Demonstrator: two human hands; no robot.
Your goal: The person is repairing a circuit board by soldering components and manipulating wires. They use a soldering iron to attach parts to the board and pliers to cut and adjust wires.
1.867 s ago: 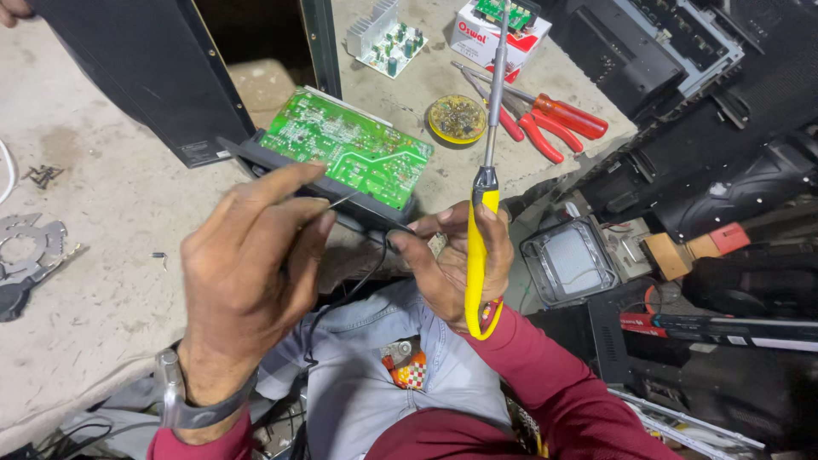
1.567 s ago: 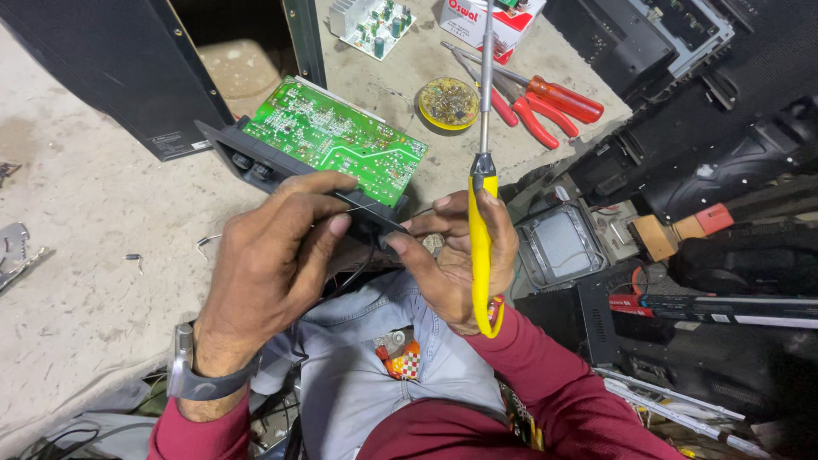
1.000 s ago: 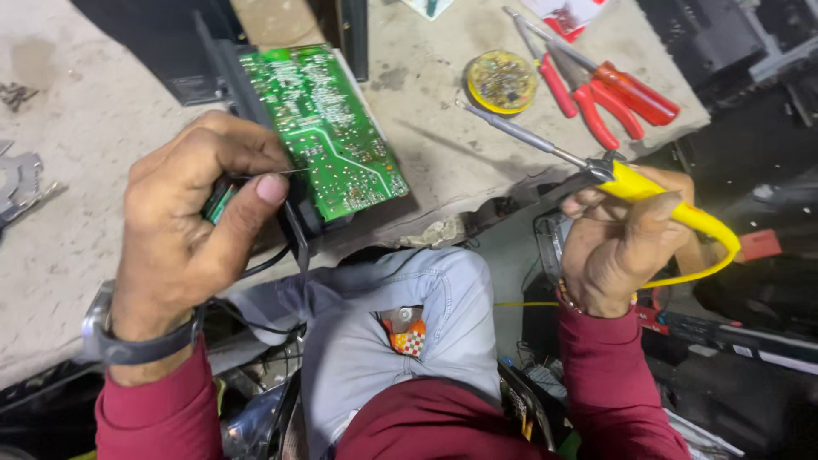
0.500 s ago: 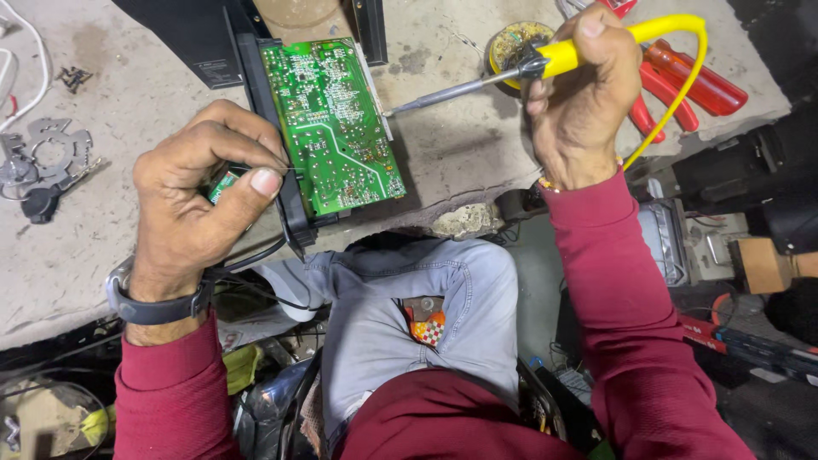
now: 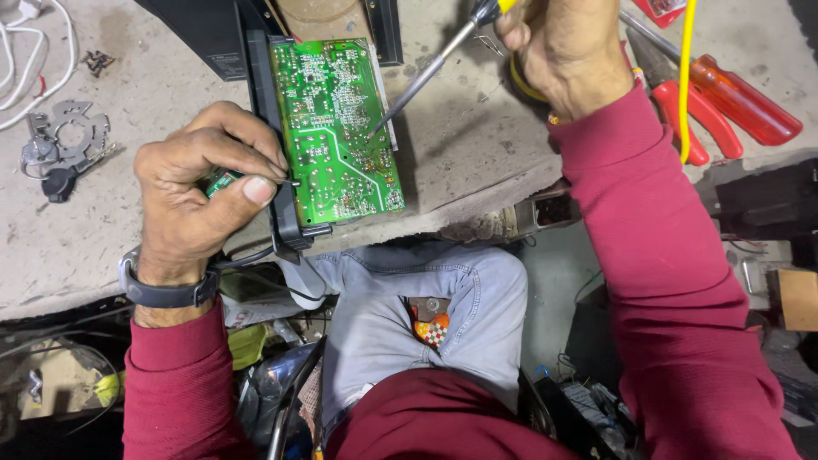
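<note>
My green circuit board (image 5: 339, 128) lies flat, solder side up, on the bench edge; my soldering iron's (image 5: 423, 77) tip touches it.

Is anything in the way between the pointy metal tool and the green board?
Nothing visible. The right hand holds the soldering iron, and its tip already rests on the green circuit board. The left hand grips the board's left edge, away from the tip.

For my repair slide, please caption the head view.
Left hand steadies a green circuit board while right hand touches a soldering iron to it.
</note>
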